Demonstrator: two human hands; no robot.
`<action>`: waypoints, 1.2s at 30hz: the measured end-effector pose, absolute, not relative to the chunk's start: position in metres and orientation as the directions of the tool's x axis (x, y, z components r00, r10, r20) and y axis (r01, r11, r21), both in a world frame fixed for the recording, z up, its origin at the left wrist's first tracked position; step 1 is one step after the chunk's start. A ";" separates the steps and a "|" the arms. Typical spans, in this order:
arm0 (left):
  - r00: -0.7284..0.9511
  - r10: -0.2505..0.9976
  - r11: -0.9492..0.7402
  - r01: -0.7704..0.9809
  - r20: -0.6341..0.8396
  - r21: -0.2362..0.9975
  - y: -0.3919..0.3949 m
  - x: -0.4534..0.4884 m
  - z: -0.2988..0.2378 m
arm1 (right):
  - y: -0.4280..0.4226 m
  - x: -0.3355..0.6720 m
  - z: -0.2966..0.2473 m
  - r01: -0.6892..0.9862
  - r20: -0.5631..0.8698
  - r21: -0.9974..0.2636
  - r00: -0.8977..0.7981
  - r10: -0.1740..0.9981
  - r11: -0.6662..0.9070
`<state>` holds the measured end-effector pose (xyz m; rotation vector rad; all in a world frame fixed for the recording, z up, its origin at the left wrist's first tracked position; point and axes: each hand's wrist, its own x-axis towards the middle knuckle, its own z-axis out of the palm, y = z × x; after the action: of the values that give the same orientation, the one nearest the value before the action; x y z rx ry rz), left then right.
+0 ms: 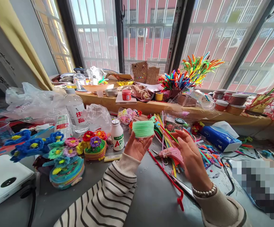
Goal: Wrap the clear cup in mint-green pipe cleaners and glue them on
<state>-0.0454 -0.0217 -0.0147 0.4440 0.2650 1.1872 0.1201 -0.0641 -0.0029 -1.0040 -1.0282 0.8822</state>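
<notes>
My left hand point(138, 148) is closed around the lower part of a small round pot wrapped in mint-green pipe cleaner point(143, 128), raised above the grey table. Its base looks clear and bare of the green. To the right, my right hand point(190, 153) is raised with its fingers spread and nothing visible in them. Behind that hand lie a pink glue gun point(172, 154) and a bundle of coloured pipe cleaners point(162, 129). A red pipe cleaner point(164, 171) stretches across the table between my hands, and scissors point(183, 186) lie under my right wrist.
Finished pipe-cleaner flower pots point(67, 170) stand at left, near a white drink bottle point(117, 135) and a large clear bottle point(76, 110). A blue tissue pack point(219, 137) and a black cable point(229, 176) are at right. Paint jars point(236, 101) line the window ledge.
</notes>
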 end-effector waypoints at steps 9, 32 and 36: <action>0.393 0.918 0.381 -0.844 -0.049 0.378 -0.023 -0.048 -0.014 | -0.064 0.122 -0.003 -0.088 0.254 -0.954 0.279 0.926 0.288; 0.414 0.910 0.353 -0.806 0.026 0.475 -0.026 -0.043 -0.020 | -0.073 0.109 0.005 0.080 0.202 -0.977 0.087 0.976 0.195; 0.420 0.907 0.351 -0.780 0.017 0.518 -0.032 -0.037 -0.023 | -0.073 0.105 0.002 0.127 0.182 -0.974 -0.039 0.983 0.186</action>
<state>-0.0374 -0.0317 -0.0230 0.4942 0.2944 1.1120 0.1052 -0.0731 0.0020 -1.1498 -1.4064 1.0259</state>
